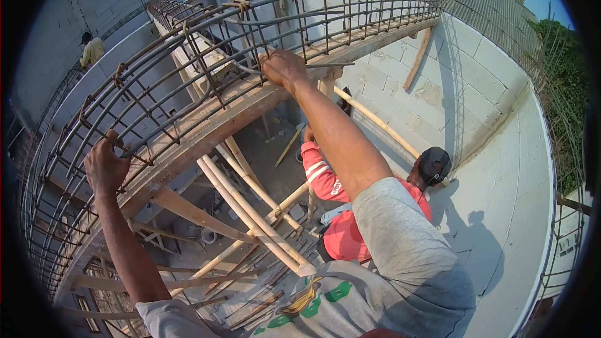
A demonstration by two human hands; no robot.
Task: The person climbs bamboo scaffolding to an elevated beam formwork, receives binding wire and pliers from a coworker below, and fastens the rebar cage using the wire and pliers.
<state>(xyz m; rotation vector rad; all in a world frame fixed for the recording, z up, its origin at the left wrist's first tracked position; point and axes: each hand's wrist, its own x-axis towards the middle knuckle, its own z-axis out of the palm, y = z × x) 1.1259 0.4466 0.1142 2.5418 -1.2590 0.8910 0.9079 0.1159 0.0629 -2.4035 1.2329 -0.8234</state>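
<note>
A long rebar cage (206,44), made of thick bars and thin square stirrups, lies along a wooden formwork board (206,128). My left hand (107,166) is closed at the cage's lower near side, its fingers curled round a bar. Farther along, my right hand (283,69) grips a bar at the cage's near side, just above the board. The wrist hides part of the bar it holds. Both arms are stretched out and apart.
Below stands a co-worker in a red shirt (350,238) and dark cap. Bamboo poles (244,206) prop the formwork. White block walls (482,69) rise at the right. Another person (92,51) is at the far left. Planks and debris cover the floor far below.
</note>
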